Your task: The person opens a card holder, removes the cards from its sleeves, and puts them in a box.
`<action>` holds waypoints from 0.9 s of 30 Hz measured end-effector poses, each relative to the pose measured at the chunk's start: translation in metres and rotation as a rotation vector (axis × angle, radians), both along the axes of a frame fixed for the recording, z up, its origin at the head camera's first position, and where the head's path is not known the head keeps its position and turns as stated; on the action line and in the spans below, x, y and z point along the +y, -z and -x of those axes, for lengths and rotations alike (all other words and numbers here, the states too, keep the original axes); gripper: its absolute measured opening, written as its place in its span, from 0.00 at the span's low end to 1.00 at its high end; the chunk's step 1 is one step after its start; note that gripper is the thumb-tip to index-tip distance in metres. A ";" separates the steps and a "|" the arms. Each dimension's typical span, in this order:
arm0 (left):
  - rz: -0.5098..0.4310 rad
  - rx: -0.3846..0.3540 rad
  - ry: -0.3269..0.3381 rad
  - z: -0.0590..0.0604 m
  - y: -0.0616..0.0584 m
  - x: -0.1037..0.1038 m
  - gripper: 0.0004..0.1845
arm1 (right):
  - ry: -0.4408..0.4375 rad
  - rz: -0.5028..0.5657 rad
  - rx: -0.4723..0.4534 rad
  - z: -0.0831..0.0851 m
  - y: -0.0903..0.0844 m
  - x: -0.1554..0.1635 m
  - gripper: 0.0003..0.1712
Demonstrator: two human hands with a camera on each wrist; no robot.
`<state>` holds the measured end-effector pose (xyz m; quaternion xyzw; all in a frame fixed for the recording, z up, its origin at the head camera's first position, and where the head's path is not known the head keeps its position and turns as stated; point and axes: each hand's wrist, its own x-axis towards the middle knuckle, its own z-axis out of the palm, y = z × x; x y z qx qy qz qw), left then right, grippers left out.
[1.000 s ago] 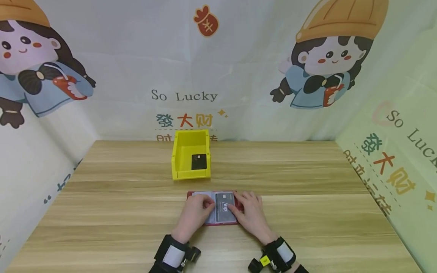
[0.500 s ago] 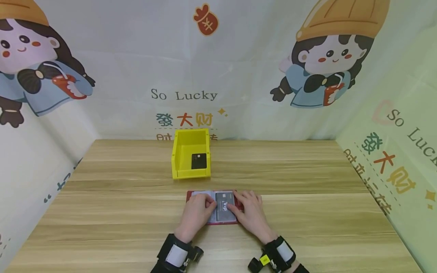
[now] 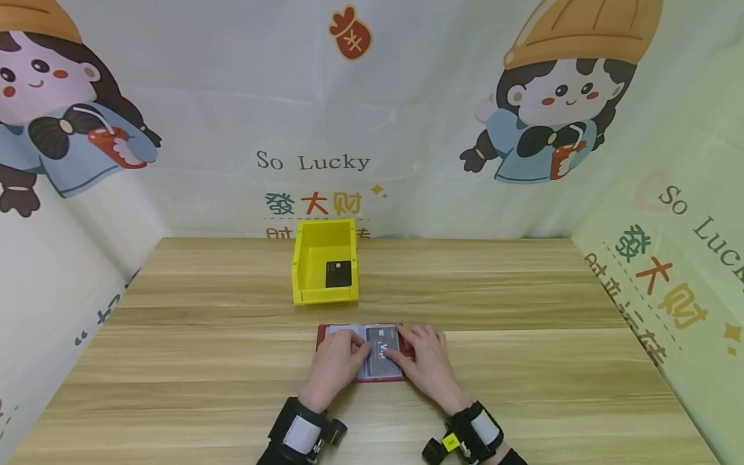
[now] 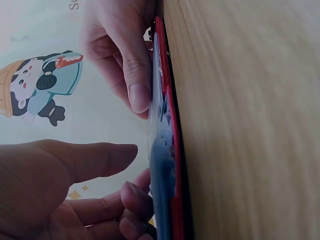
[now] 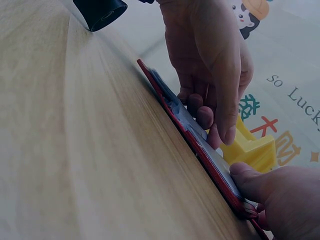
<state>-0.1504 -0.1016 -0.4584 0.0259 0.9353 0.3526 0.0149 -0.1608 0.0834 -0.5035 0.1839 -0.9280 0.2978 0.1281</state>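
Red card holder [image 3: 361, 354] lies open on the near desk [image 3: 523, 361], barely changed from a moment ago. Left hand [image 3: 335, 363] presses its sleeves flat; right hand [image 3: 423, 360] has nudged the grey VIP card [image 3: 382, 356], fingertips pinching its edge.
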 end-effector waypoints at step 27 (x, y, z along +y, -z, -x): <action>-0.100 -0.120 0.043 0.000 -0.007 -0.005 0.13 | 0.011 0.003 -0.036 -0.001 -0.001 -0.001 0.31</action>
